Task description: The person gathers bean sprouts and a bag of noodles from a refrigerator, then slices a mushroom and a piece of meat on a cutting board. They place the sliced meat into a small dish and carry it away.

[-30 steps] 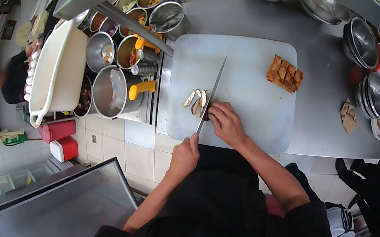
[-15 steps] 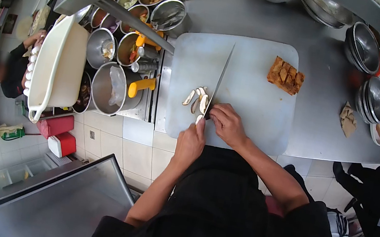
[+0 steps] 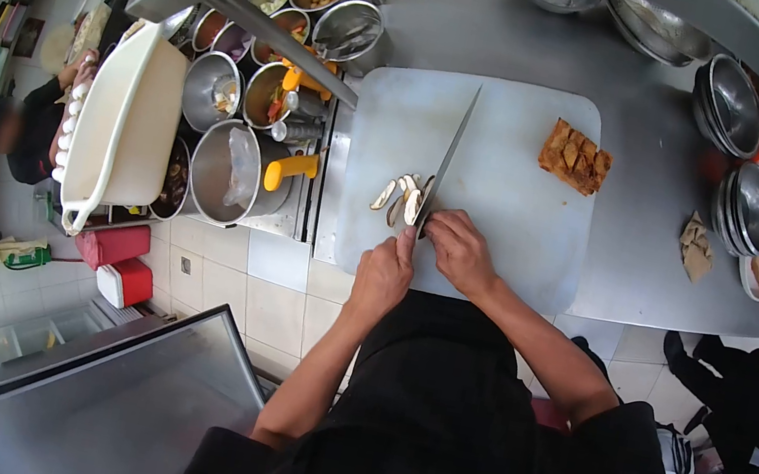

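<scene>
Left hand farther up the board than a second ago, closer to the right, on a long steel-bladed knife (image 3: 454, 144).
The left hand (image 3: 381, 278) is clamped round the mostly hidden handle; the right hand (image 3: 461, 251) has its fingers bunched just right of the blade, and whether they grip anything cannot be told. Pale, dark-edged thin slices (image 3: 412, 206) lie left of the blade on the white rectangular cutting board (image 3: 494, 222), more closely clustered than before. The browned, scored block of food (image 3: 575, 157) remains at the board's upper right.
</scene>
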The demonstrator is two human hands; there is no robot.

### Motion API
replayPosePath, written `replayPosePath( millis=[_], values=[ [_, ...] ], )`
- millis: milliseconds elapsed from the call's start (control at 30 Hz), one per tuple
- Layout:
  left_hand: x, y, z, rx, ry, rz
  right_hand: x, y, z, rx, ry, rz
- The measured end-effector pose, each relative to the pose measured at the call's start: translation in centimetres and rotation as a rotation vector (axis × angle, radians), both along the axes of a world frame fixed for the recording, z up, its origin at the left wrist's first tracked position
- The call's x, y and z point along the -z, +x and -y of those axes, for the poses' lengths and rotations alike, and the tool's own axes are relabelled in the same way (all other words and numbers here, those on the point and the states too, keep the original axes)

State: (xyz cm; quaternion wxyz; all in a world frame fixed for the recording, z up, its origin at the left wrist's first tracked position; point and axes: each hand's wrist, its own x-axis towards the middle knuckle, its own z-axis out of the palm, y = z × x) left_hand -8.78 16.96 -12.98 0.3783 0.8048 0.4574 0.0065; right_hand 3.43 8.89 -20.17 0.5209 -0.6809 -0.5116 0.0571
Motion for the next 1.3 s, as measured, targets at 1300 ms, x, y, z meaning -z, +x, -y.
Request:
replayPosePath(
  millis=[1300],
  values=[
    [1.0,-6.4,-4.3,-0.413,-0.708,0.151,-0.4,-1.7,-5.2,0.287,-0.234,0.001]
  ],
)
